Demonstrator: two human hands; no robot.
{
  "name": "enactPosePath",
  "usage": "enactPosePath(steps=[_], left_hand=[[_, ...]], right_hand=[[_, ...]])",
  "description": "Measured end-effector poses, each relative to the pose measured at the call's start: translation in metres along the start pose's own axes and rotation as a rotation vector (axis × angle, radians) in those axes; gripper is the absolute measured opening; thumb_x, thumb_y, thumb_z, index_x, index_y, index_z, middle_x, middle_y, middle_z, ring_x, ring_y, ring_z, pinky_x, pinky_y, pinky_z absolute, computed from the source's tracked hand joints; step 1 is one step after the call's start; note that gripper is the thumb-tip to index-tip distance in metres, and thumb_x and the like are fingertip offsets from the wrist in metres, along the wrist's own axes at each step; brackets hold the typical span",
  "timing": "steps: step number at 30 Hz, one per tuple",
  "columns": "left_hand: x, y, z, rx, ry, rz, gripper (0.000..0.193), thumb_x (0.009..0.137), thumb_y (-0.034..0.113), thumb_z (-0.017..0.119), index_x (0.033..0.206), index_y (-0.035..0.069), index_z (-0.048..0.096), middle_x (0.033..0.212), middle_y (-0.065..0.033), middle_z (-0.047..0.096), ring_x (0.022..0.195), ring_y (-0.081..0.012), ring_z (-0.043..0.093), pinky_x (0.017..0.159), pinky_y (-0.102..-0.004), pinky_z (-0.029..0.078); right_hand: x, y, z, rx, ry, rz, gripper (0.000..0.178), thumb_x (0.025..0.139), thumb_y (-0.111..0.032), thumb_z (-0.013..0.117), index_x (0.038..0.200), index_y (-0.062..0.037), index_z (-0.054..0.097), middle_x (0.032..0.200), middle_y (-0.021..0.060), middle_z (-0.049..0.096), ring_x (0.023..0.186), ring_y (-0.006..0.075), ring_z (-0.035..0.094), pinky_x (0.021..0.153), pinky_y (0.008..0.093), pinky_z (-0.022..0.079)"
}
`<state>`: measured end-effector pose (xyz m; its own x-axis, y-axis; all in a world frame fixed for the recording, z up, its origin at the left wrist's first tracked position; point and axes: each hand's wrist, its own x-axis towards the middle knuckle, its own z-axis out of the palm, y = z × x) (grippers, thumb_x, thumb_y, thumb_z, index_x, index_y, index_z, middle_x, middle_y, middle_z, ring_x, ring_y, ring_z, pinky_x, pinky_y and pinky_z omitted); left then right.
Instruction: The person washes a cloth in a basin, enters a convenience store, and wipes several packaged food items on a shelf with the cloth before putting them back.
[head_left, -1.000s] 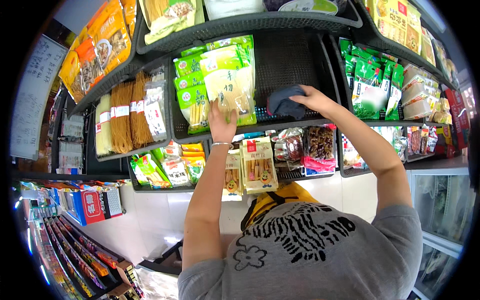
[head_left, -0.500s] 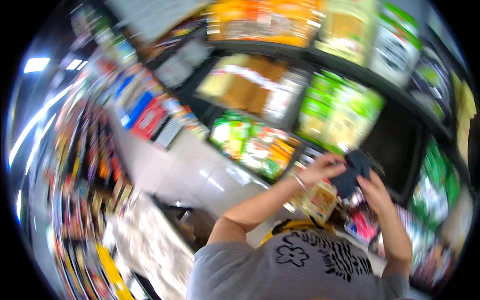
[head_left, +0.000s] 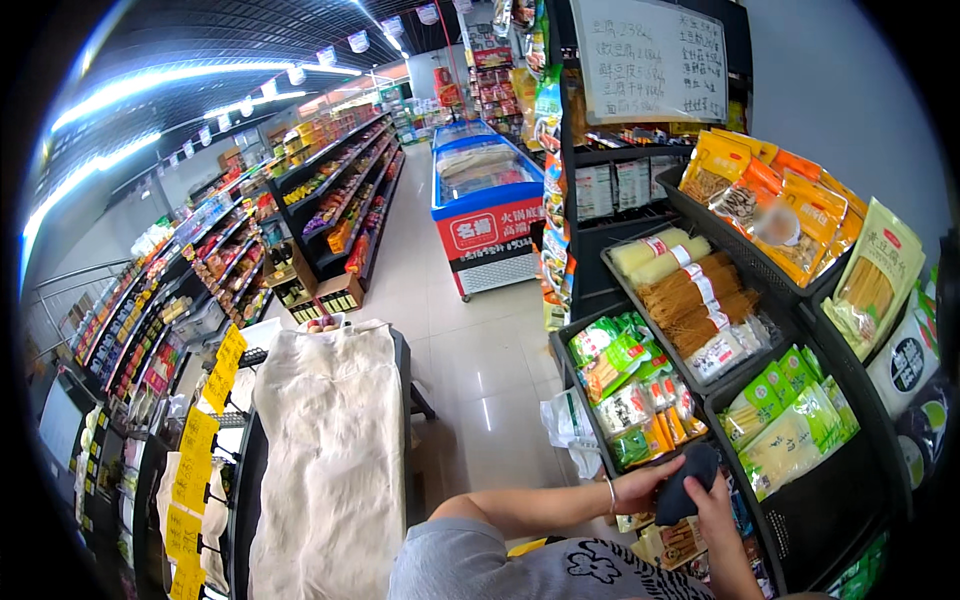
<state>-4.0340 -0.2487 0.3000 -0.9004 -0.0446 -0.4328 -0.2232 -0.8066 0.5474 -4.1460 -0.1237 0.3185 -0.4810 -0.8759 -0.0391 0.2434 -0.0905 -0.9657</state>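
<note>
At the lower right, a crumpled dark grey cloth (head_left: pixel 684 484) is between my two hands. My left hand (head_left: pixel 638 488), with a light band at the wrist, grips its left side. My right hand (head_left: pixel 712 512) closes on its right side, fingers pressed to the fabric. Both hands are in front of the black crates. Nearest is a crate of small bagged foods (head_left: pixel 630 400). To the right, another crate holds green and clear packets (head_left: pixel 790 420), with bare black plastic (head_left: pixel 830 540) on its near side.
A long table under a cream cloth (head_left: pixel 325 460) stands to the left, with yellow signs (head_left: pixel 195 460) beside it. Farther off are a red and blue chest freezer (head_left: pixel 490 225) and stocked shelves (head_left: pixel 340 195). Noodle bundles (head_left: pixel 700 290), orange bags (head_left: pixel 765 205) and a whiteboard (head_left: pixel 650 60) are at right.
My view has swung left and up, showing more of the aisle and freezer. The blur is gone. The dark cloth is still in both hands, which now sit lower in view.
</note>
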Motion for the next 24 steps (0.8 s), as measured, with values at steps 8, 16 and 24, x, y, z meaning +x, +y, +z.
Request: enactPosePath(steps=[8,16,24], left_hand=[[0.0,-0.012,0.03,-0.175,0.03,0.273,0.046,0.087,0.037,0.055,0.118,0.005,0.048,0.103,-0.009,0.06,0.087,-0.0159,0.061,0.073,-0.0283,0.052],[0.04,-0.018,0.076,1.096,0.039,0.459,0.044,0.086,0.042,0.054,0.097,0.0,0.058,0.08,-0.0149,0.064,0.069,-0.0218,0.062,0.061,-0.0334,0.048],[0.169,-0.005,0.049,1.423,-0.017,0.841,0.022,0.083,0.019,0.061,0.081,-0.002,0.057,0.072,-0.0147,0.059,0.062,-0.0258,0.058,0.056,-0.0348,0.045]], right_hand=[[-0.019,0.002,-0.007,0.107,0.166,-0.141,0.06,0.081,-0.008,0.062,0.13,-0.0068,0.029,0.114,0.0092,0.05,0.101,0.0196,0.051,0.088,0.0309,0.042],[-0.069,0.037,-0.053,1.187,0.207,0.224,0.05,0.088,-0.043,0.048,0.126,-0.0112,0.045,0.124,0.0107,0.05,0.109,0.0287,0.052,0.094,0.043,0.041],[-0.197,0.049,-0.106,0.847,0.647,0.065,0.045,0.087,-0.032,0.052,0.121,-0.0029,0.045,0.115,0.0163,0.055,0.101,0.0283,0.057,0.075,0.0399,0.05]])
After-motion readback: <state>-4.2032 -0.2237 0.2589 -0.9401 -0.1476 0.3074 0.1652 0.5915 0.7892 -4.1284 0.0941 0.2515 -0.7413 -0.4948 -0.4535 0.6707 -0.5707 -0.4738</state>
